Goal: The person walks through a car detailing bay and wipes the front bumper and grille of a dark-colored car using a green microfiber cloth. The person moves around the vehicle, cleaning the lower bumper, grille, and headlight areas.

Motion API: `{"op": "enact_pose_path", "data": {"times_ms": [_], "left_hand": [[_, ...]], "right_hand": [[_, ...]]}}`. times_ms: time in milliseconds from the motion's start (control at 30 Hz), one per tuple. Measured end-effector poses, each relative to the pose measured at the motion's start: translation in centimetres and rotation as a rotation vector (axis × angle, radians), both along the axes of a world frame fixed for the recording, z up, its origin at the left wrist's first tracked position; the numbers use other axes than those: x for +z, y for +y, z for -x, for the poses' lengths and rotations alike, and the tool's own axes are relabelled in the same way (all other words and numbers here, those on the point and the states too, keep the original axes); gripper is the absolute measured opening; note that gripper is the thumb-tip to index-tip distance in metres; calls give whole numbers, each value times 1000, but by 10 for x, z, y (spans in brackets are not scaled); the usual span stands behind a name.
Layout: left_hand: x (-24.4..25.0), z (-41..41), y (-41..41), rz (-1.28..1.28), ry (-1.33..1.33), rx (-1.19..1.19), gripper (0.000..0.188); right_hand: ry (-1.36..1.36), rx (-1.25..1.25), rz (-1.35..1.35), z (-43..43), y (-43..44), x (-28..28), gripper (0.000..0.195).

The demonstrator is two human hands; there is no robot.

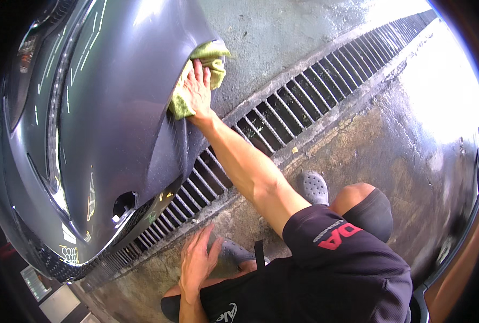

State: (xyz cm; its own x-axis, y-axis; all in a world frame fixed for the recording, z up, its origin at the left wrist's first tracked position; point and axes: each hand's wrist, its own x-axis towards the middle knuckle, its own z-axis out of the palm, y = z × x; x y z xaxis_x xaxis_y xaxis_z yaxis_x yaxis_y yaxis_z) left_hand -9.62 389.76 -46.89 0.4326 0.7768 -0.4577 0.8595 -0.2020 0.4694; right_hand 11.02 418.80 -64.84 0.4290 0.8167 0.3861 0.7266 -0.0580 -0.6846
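Note:
My right hand (pixel 199 91) lies with spread fingers on a yellow-green cloth (pixel 183 107), pressing it against the side edge of a dark grey car's painted body panel (pixel 118 89). Part of the cloth folds up beyond my fingertips, and my palm hides some of it. Lower down, my left hand (pixel 197 256) hangs in front of my body above the floor, thumb apart from the fingers, holding nothing. Below the cloth, the bodywork curves down to a round opening (pixel 125 206) near its lower edge.
A floor drain with a metal grate (pixel 279 117) runs diagonally beneath the car's edge and past my feet. My grey perforated clogs (pixel 315 187) stand on the stained concrete floor (pixel 368 149). Flat pale panels (pixel 60 303) lie at the lower left.

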Motion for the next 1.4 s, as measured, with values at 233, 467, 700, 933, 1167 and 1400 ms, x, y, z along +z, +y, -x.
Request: {"op": "enact_pose_path", "data": {"times_ms": [233, 467, 700, 933, 1167, 1400], "left_hand": [[-22, -1, 2, 71, 12, 7, 42], [-35, 6, -2, 144, 42, 30, 45], [-25, 7, -3, 94, 44, -45, 47], [-10, 5, -18, 40, 2, -149, 50], [-20, 26, -28, 179, 111, -97, 50], [-42, 46, -38, 258, 84, -67, 55]], "right_hand": [[-29, -44, 105, 50, -102, -21, 68], [197, -361, 50, -90, 24, 0, 93], [105, -320, 25, -67, 14, -10, 95], [-61, -173, 72, 35, -92, -31, 74], [-12, 91, 346, 132, -187, -27, 75], [924, 117, -404, 126, -95, 2, 63]]}}
